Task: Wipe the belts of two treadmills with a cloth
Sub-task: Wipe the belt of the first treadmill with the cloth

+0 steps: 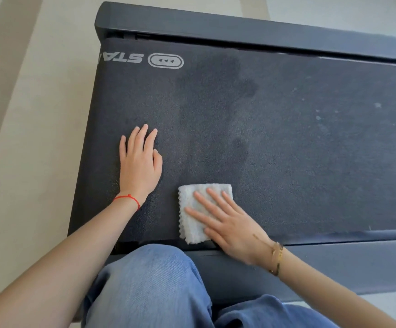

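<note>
A dark treadmill belt fills most of the view, with a white logo near its far left corner. A folded white cloth lies on the belt near its front edge. My right hand presses flat on the cloth with straight, spread fingers. My left hand rests flat on the bare belt to the left of the cloth, fingers straight. Darker damp streaks run across the belt beyond the cloth. White specks and smears mark the belt at the right.
The treadmill's dark side rails run along the far edge and the near edge. Pale floor lies to the left. My knees in blue jeans are against the near rail.
</note>
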The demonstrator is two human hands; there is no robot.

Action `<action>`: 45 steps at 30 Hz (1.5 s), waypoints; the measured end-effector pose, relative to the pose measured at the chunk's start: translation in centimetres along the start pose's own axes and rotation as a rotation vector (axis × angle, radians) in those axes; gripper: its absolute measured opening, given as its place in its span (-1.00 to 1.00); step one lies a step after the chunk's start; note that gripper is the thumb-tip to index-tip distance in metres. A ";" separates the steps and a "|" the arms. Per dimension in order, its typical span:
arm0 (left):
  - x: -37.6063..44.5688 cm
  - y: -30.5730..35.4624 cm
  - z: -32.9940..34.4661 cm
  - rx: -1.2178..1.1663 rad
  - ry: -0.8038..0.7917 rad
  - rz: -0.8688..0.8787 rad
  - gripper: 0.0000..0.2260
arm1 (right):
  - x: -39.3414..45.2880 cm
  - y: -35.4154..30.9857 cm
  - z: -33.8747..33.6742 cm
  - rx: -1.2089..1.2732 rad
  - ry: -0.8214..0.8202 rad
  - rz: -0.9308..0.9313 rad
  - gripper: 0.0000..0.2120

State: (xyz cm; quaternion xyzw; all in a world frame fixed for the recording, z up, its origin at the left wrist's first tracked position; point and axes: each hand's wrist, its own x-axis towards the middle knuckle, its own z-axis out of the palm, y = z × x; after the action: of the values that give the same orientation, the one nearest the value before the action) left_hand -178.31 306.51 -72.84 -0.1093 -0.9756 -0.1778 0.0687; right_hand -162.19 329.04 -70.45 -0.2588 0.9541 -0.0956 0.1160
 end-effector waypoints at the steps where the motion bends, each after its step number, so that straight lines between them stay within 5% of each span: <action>1: 0.0 0.0 0.0 0.000 -0.005 -0.001 -0.58 | 0.4 1.3 -0.3 -0.008 0.006 0.031 -0.50; 8: 0.1 0.0 -0.2 0.007 -0.030 -0.015 -0.58 | 8.5 9.6 -4.3 0.073 0.098 0.469 -0.51; 14: 0.0 0.0 -0.3 -0.004 -0.002 -0.003 -0.57 | 7.4 2.6 -1.3 -0.015 0.065 0.089 -0.49; 17: 0.0 -0.2 0.0 0.001 0.009 0.007 -0.57 | 7.1 4.5 -1.7 -0.024 0.039 0.006 -0.51; 20: 0.1 -0.3 0.3 0.020 -0.006 -0.003 -0.58 | 11.2 10.7 -3.7 -0.107 0.065 0.203 -0.50; 23: 0.3 -0.4 0.4 0.025 -0.010 -0.016 -0.58 | 17.1 14.3 -6.5 0.061 0.119 0.478 -0.51; 26: 0.3 -0.4 0.3 0.029 -0.009 -0.012 -0.58 | 20.4 12.6 -6.9 0.029 0.114 0.447 -0.49; 32: 0.1 -0.4 0.1 0.009 0.003 0.007 -0.58 | 13.0 5.2 -3.6 0.011 0.071 0.148 -0.50; 38: 0.0 -0.2 0.0 0.017 0.012 0.006 -0.58 | 2.1 2.5 -1.0 -0.010 0.010 0.044 -0.50; 45: 0.1 0.0 -0.3 0.018 -0.042 -0.002 -0.59 | 4.7 7.8 -4.0 0.036 0.030 0.429 -0.49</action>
State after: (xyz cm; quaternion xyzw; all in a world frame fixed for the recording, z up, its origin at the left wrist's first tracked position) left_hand -178.39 306.42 -72.55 -0.1115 -0.9785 -0.1666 0.0492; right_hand -170.94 333.71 -69.29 -0.0463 0.9871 -0.0897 0.1241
